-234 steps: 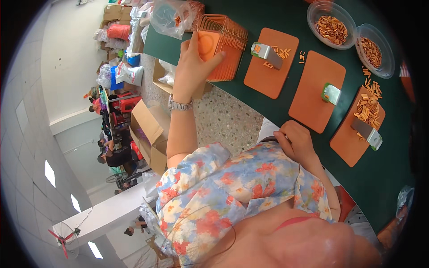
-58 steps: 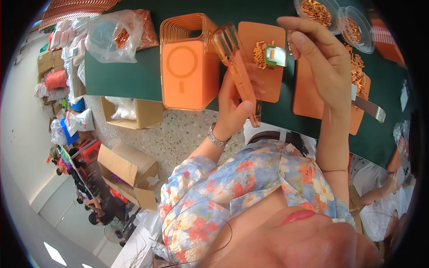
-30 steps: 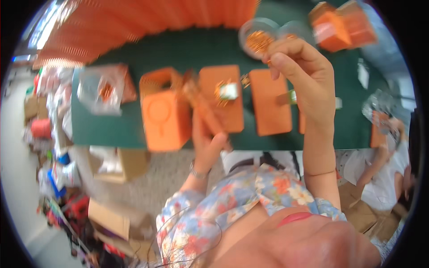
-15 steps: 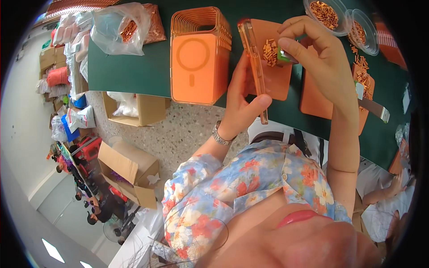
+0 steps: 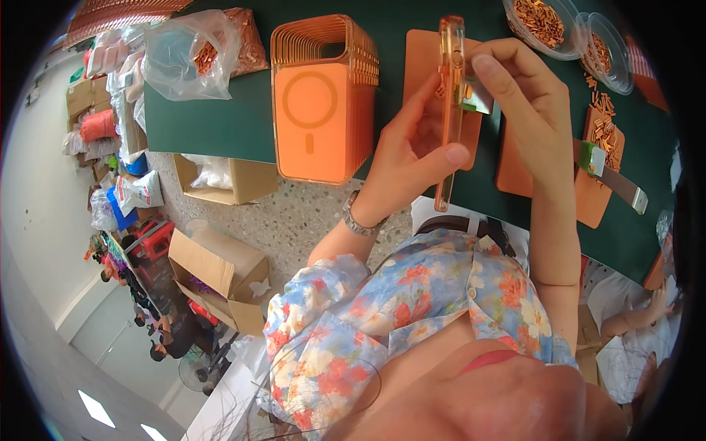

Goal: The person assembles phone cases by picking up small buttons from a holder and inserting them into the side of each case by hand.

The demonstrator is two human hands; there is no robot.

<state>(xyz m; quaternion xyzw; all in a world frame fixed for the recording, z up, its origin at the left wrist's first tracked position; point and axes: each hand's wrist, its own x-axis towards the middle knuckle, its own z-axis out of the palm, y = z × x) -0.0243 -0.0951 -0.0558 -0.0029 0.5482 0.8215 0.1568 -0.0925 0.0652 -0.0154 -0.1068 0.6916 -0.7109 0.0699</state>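
Observation:
My left hand grips an orange see-through phone case along its edges, so the case stands on its side, thin edge toward me. Close against the case's right side, my right hand pinches a small flat metal tool with a green part; the fingers hide much of it. Behind the case lies an orange board, and small copper-coloured pieces on it are mostly hidden by the case. To the left stands a row of similar orange phone cases, packed upright one behind another.
Clear round tubs of small copper-coloured pieces stand at the far right. More pieces lie on an orange board, beside a metal strip with a green end. A plastic bag sits far left. Cardboard boxes stand on the floor.
The phone case has moved right and turned more upright, now close against the tool in my right hand. The pieces on the board behind are now mostly covered.

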